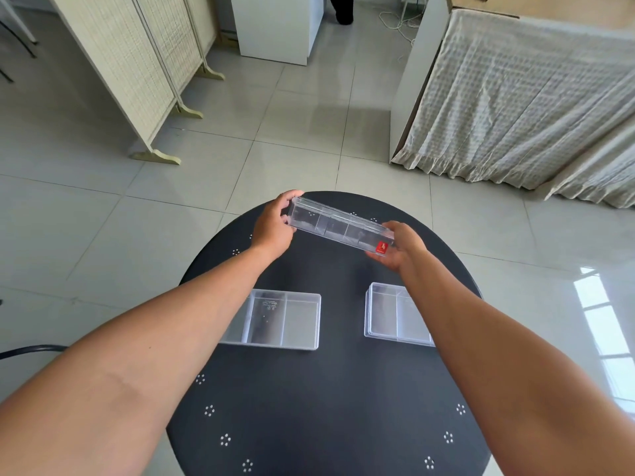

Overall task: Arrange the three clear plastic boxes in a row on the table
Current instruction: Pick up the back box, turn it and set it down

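1. clear plastic, long and narrow: the long box is held above the far part of the round black table, tilted so its left end sits farther and its right end nearer
2. the left hand is clamped on the box's far left end, thumb on the upper edge and fingers wrapped around the end
3. the right hand is clamped on the box's near right end, close to a small red sticker on that corner
4. inner dividers split the long box into several compartments; whether it touches the table or hangs just above it cannot be told
5. the left box, clear and wider, lies flat on the table near the left forearm, which hides its left end
6. the right box, also clear, lies flat to the right, partly covered by the right forearm
7. the 2 boxes on the table sit side by side with a bare gap of black cloth between them, both nearer than the held box
8. the tablecloth carries small white dot clusters; pale grey floor tiles surround the table
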Demonstrator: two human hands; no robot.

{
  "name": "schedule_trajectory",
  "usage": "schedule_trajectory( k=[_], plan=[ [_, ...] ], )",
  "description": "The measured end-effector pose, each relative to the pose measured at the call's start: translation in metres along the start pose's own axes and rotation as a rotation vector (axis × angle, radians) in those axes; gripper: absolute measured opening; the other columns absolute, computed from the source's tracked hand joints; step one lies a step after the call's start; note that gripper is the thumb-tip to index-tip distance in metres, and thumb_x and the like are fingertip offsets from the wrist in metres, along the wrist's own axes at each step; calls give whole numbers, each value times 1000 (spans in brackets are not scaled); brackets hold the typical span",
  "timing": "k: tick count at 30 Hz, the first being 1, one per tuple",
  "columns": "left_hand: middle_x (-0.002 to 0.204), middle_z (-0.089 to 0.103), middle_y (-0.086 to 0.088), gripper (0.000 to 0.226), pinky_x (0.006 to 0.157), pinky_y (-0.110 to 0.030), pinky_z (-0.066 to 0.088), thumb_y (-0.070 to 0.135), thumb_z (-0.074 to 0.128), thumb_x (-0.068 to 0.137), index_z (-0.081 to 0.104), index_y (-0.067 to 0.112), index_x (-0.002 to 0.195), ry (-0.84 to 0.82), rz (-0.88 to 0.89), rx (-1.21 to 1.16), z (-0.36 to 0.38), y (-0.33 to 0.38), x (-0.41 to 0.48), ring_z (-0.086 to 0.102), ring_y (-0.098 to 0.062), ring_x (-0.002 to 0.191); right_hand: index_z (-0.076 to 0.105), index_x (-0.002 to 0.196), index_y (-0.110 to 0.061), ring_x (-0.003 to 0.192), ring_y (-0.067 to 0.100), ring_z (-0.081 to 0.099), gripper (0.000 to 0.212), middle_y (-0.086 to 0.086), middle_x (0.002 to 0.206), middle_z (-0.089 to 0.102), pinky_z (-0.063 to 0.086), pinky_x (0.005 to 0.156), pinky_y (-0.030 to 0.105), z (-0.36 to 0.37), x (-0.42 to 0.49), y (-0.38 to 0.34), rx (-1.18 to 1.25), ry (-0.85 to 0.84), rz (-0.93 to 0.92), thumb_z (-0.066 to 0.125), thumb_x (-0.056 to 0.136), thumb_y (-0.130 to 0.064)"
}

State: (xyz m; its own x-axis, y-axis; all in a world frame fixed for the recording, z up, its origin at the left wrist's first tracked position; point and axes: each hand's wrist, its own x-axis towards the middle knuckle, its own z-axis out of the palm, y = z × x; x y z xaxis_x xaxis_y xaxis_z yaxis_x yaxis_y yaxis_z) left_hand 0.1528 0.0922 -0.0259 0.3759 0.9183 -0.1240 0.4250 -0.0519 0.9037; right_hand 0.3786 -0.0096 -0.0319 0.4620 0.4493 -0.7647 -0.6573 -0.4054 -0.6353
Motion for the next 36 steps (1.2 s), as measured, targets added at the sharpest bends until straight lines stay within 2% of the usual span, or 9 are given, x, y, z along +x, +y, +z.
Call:
schedule_trajectory(
  k=[7,10,12,17,22,25,28,33,36],
  plan=[
    [137,57,-12,45,78,-32,58,6,39,97,49,16,139,-25,-362,-419,-1,-3,7,65,-26,101,51,130,-4,80,33,69,56,21,119,63,58,56,38,1,3,2,27,25,-91,60,75,-6],
    [131,59,-12,35,88,-39,55,26,46,97,57,11,126,-13,-472,-489,3,-5,9,61,-30,111,56,125,-6,78,27,65,38,13,104,62,55,55,34,4,-2,2,-28,-16,-104,54,88,-6],
    [116,62,-3,46,99,-40,50,36,53,95,55,9,131,-31,-476,-435,6,-9,10,59,-23,108,61,121,-14,82,25,65,31,9,105,64,55,57,32,5,0,4,-76,-58,-104,48,93,-7],
    [140,57,-5,50,113,-39,37,28,58,93,49,15,140,-103,-444,-346,13,-26,14,52,-22,131,66,118,-23,104,29,66,38,8,118,68,52,94,43,4,12,13,-166,-45,-114,38,96,-8],
    [141,56,1,58,114,-40,36,31,59,85,48,20,141,-145,-479,-297,16,-52,24,53,-18,129,65,116,-25,98,24,64,49,3,109,69,49,77,31,4,14,20,-243,-67,-139,27,96,-3],
    [143,55,2,58,114,-42,35,28,55,84,47,23,141,-135,-507,-268,20,-73,32,51,-20,132,66,119,-25,93,21,63,56,1,104,70,50,78,31,3,19,25,-291,-92,-147,26,91,3],
    [133,62,1,43,112,-39,38,11,45,95,54,23,136,-142,-482,-244,20,-54,21,57,-19,123,67,108,-29,91,20,62,56,-2,101,70,47,81,33,1,27,30,-303,-87,-141,26,90,4],
    [129,63,2,47,112,-39,38,5,39,95,55,25,134,-166,-458,-200,22,-59,21,58,-19,121,73,88,-29,95,23,64,59,-2,96,74,47,81,36,-4,39,35,-330,-78,-149,25,87,7],
    [131,63,1,50,112,-39,38,4,37,95,54,27,135,-171,-446,-173,23,-60,21,57,-19,122,74,97,-24,100,26,68,59,1,99,75,51,89,37,-3,42,39,-300,-67,-153,27,84,10]
  ],
)
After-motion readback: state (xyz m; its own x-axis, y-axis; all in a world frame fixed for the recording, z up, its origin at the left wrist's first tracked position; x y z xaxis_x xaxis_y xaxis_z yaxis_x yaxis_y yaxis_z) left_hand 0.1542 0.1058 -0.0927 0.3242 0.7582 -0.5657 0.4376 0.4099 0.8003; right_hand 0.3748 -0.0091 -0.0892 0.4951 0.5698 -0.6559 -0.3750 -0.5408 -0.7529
